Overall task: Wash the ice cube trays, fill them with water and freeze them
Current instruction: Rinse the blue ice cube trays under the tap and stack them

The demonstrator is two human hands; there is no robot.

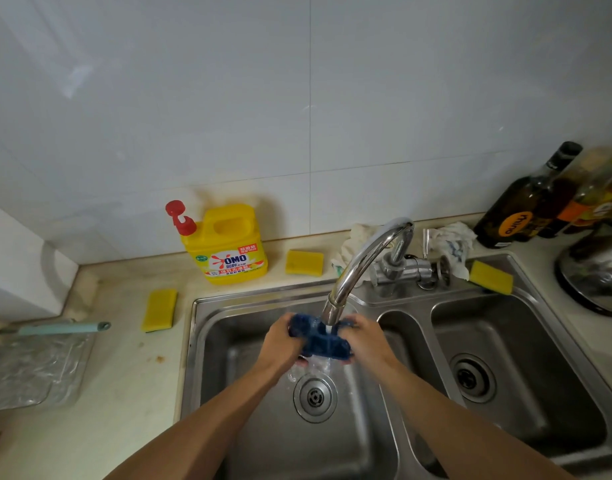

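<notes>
A dark blue ice cube tray [323, 342] is held over the left sink basin [235, 344], right under the chrome faucet [363, 261]. Water runs from the spout onto the tray and splashes down toward the drain [315, 396]. My left hand [280, 339] grips the tray's left end. My right hand [365, 337] grips its right end. The tray looks bent or twisted between the two hands. Part of it is hidden behind the spout and my fingers.
A yellow OMO detergent jug [228, 247] stands behind the sink. Yellow sponges lie on the counter [159, 310], [304, 262] and on the sink rim [491, 277]. Dark bottles [526, 202] and a pot lid [598, 271] sit at right; a clear tray [34, 368] lies at left.
</notes>
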